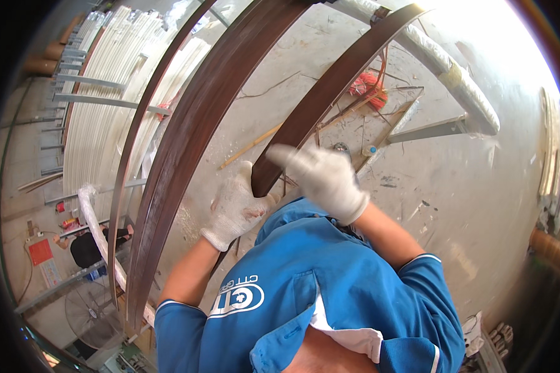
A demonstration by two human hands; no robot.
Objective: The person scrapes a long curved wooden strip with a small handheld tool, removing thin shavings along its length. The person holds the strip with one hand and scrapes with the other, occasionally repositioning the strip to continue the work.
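A long dark brown strip [336, 84] slants from the upper right down to its near end in front of my chest. My left hand [233, 208], in a white knitted glove with reddish smudges, is closed around that near end. My right hand [330, 183], gloved the same way, is smeared by motion at the strip's right edge. One of its fingers reaches over the strip's face; the grip of the others cannot be made out. To the left runs a wider brown panel [193, 124] with pale dusty marks, and beyond it a narrower brown strip [142, 121].
A plastic-wrapped rack bar [448, 68] supports the strip's far end, with a metal leg [426, 130] below. Red strands [370, 90] and sticks litter the floor. White lengths [106, 118] are stacked at left. A person in black [90, 248] and a fan [93, 314] are at lower left.
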